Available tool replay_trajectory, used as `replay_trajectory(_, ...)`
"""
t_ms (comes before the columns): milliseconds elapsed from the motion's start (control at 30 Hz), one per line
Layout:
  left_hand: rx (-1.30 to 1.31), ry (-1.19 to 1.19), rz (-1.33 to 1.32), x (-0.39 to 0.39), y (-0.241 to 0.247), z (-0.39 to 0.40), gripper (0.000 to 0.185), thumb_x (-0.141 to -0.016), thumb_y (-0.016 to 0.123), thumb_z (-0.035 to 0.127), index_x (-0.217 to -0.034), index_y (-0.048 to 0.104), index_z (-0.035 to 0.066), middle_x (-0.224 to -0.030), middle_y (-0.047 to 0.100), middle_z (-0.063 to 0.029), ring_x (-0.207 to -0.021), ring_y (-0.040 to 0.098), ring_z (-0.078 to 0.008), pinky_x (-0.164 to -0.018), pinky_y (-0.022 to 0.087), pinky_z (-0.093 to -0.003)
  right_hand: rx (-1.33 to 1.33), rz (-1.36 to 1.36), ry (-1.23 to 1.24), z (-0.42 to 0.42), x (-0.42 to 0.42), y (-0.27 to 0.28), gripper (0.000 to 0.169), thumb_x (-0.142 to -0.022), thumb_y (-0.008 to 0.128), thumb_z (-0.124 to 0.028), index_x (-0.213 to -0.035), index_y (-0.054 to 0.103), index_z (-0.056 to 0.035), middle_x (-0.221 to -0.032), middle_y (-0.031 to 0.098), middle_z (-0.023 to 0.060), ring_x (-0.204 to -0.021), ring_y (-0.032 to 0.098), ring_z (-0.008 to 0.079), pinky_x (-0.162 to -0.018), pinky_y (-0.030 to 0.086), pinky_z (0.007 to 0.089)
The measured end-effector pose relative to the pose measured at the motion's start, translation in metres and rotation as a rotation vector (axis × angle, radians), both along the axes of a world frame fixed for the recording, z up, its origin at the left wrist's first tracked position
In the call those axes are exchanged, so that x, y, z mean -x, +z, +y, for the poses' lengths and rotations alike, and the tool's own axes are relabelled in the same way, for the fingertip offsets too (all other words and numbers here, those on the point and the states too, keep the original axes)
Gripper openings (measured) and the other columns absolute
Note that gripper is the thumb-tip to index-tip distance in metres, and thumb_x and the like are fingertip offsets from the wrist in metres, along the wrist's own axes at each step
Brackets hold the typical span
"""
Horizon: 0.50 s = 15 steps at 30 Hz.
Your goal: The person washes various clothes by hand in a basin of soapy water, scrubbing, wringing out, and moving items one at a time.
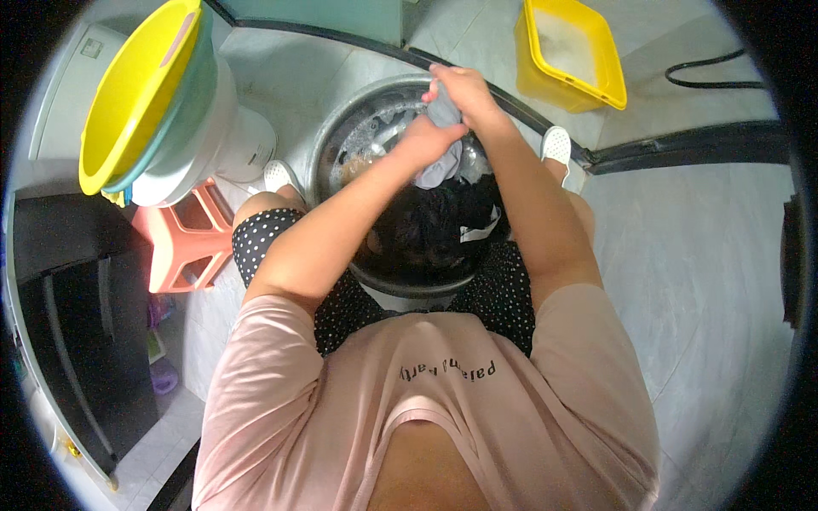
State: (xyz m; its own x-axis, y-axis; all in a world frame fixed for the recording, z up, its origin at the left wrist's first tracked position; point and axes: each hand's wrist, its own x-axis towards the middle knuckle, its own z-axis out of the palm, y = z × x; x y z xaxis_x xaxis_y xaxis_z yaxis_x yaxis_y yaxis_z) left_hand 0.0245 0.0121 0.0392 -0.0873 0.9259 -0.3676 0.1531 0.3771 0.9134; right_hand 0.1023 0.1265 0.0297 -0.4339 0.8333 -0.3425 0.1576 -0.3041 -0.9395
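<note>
A light grey cloth (439, 174) is gripped by both hands over a round metal basin (314, 153). My left hand (427, 142) holds its middle, and above it in the picture my right hand (461, 92) grasps the upper part. The cloth's loose end hangs down below the left hand. Dark wet clothing (422, 223) fills the near side of the basin, with a white label (479, 227) showing on it. Sudsy water (370, 131) lies at the basin's far left side. The right forearm hides some of the basin's right side.
Several stacked basins, a yellow one (137, 96) outermost, stand left beside a pink plastic stool (192, 236). A yellow tub (569, 80) with whitish, foamy contents is at the far right. A dark raised floor edge (511, 96) runs behind the metal basin; a black hose (709, 73) lies farther right.
</note>
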Motion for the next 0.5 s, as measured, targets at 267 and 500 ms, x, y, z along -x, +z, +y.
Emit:
replay_trajectory(267,-0.237,0.265,-0.463,0.038,0.072,-0.011,0.061,-0.082,0.068,0.026,-0.123,0.04,-0.009,-0.108,0.058,-0.0179,-0.095,0.06,-0.0225,-0.079,0.051,-0.0325,-0.179,-0.091,0.003,-0.003,-0.04,0.054,0.054,-0.093,0.046,-0.047,-0.127,0.047,-0.0058,-0.125,0.049,0.0094,-0.11,0.05,0.021,-0.088,0.043,0.036)
replay_trajectory(500,-0.249,0.248,-0.914,0.044,0.079,-0.033,0.051,-0.092,0.051,0.036,-0.124,0.046,-0.004,-0.122,0.051,-0.0211,-0.106,0.055,-0.0223,-0.09,0.045,-0.0334,-0.245,0.213,0.287,-0.061,-0.023,0.078,0.063,-0.082,0.069,-0.027,-0.13,0.042,0.0028,-0.121,0.055,0.012,-0.11,0.051,0.0201,-0.097,0.039,0.0334)
